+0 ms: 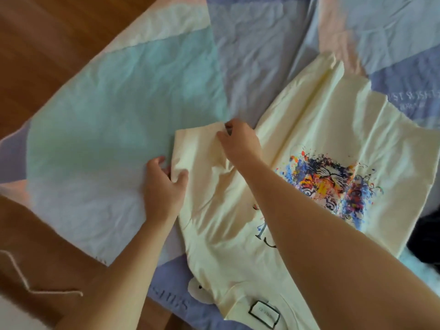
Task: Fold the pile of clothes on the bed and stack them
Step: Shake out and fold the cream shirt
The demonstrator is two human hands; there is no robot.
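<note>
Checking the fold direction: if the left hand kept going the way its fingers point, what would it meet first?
The left hand points up and slightly right, so it would first meet the shirt's sleeve it already pinches, then probably the bedsheet.

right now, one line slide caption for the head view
Both hands, left and right, fold a sleeve of the cream printed cotton t-shirt on the pastel patchwork bedsheet.

wooden floor point(47, 39); pastel bedsheet point(114, 91)
</note>
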